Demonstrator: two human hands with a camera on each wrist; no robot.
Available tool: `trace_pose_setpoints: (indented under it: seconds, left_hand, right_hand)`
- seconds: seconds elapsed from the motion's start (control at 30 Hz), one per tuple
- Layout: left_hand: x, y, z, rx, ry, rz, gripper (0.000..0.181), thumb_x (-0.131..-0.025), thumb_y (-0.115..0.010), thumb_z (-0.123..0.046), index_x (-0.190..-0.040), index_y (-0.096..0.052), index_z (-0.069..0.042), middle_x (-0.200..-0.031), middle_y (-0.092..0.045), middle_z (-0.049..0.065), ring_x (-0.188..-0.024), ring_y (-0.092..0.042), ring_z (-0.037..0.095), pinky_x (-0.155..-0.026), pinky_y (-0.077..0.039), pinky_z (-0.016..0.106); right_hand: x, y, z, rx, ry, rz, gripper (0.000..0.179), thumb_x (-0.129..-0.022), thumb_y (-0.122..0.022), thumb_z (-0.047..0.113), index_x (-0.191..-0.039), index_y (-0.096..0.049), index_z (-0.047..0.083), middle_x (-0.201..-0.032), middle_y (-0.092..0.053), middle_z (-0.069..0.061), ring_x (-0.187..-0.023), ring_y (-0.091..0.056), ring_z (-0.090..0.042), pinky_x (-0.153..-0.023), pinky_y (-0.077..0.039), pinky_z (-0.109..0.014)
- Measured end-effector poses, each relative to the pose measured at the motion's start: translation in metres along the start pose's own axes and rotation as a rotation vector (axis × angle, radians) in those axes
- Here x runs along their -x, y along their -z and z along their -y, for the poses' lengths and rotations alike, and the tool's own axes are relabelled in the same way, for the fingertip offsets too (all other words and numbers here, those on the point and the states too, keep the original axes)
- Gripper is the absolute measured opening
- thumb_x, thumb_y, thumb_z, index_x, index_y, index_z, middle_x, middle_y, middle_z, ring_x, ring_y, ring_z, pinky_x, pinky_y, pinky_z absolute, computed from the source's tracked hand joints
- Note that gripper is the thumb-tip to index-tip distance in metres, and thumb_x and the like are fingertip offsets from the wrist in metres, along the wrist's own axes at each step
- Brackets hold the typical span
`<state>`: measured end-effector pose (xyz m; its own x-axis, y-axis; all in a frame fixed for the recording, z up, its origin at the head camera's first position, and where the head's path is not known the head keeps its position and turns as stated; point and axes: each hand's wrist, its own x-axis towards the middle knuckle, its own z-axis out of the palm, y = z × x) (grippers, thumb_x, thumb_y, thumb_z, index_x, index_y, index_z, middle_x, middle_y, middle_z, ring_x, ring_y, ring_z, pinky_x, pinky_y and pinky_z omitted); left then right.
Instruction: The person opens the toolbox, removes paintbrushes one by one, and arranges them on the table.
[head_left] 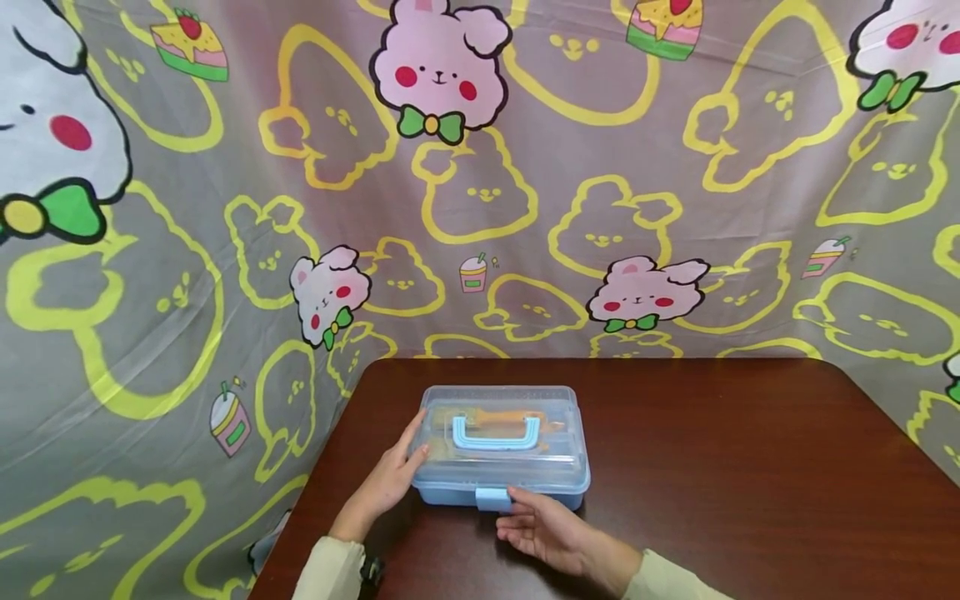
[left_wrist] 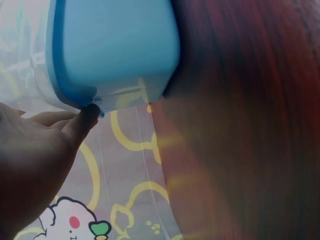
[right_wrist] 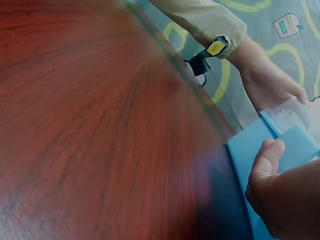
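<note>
A storage box (head_left: 450,495) with a light blue base stands on the table, its clear lid (head_left: 510,467) down. On the lid is a blue carry handle (head_left: 495,444), and orange and yellowish things show dimly through the plastic. My left hand (head_left: 386,482) rests against the box's left side, fingers along the side and thumb over the lid's edge. At the front, the thumb of my right hand (head_left: 551,533) touches the right end of the blue latch (head_left: 492,499). The other fingers of that hand lie loosely below it. The right wrist view shows the thumb beside the latch (right_wrist: 299,145).
The dark brown wooden table (head_left: 720,467) extends to the right of the box. A cloth curtain (head_left: 540,192) printed with cartoon rabbits hangs behind and to the left. A dark band with a small device (head_left: 371,571) sits at the left wrist.
</note>
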<state>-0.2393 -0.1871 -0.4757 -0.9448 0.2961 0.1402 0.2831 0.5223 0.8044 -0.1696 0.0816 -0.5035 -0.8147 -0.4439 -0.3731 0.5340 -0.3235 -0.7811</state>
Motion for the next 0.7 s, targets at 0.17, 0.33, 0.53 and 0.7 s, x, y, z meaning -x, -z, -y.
trace_pose_setpoints:
  seconds: [0.17, 0.33, 0.53, 0.7]
  left_hand:
    - [0.0, 0.0, 0.0, 0.005, 0.018, 0.007, 0.059, -0.1, -0.047, -0.032, -0.152, -0.02, -0.022, -0.152, -0.026, 0.014, -0.135, -0.029, 0.032, -0.106, -0.023, 0.056]
    - [0.0, -0.001, -0.001, -0.002, 0.015, 0.003, 0.059, -0.1, -0.048, -0.031, -0.152, -0.021, -0.021, -0.152, -0.026, 0.013, -0.135, -0.029, 0.031, -0.107, -0.022, 0.054]
    - [-0.001, 0.0, -0.001, 0.003, 0.014, 0.001, 0.059, -0.1, -0.048, -0.029, -0.152, -0.02, -0.021, -0.153, -0.025, 0.013, -0.136, -0.029, 0.031, -0.107, -0.022, 0.054]
    - [-0.001, -0.001, 0.0, 0.003, 0.005, -0.005, 0.059, -0.1, -0.049, -0.028, -0.152, -0.021, -0.021, -0.152, -0.027, 0.013, -0.135, -0.03, 0.03, -0.107, -0.023, 0.052]
  right_hand:
    - [-0.001, 0.0, -0.003, -0.015, 0.021, 0.01, 0.056, -0.094, -0.058, 0.036, -0.118, -0.039, -0.011, -0.097, -0.058, -0.016, -0.083, -0.062, -0.019, -0.078, -0.05, -0.023]
    - [0.0, 0.003, -0.004, -0.004, 0.043, 0.034, 0.045, -0.094, -0.059, 0.032, -0.112, -0.047, -0.007, -0.096, -0.059, -0.015, -0.084, -0.062, -0.019, -0.079, -0.05, -0.023]
    - [0.0, 0.007, -0.005, 0.028, 0.049, 0.051, 0.033, -0.093, -0.062, 0.031, -0.101, -0.056, 0.0, -0.092, -0.063, -0.012, -0.084, -0.064, -0.018, -0.079, -0.05, -0.025]
    - [-0.002, 0.01, -0.007, 0.069, 0.066, 0.062, 0.02, -0.093, -0.06, 0.02, -0.099, -0.059, 0.001, -0.091, -0.065, -0.011, -0.085, -0.064, -0.018, -0.081, -0.05, -0.027]
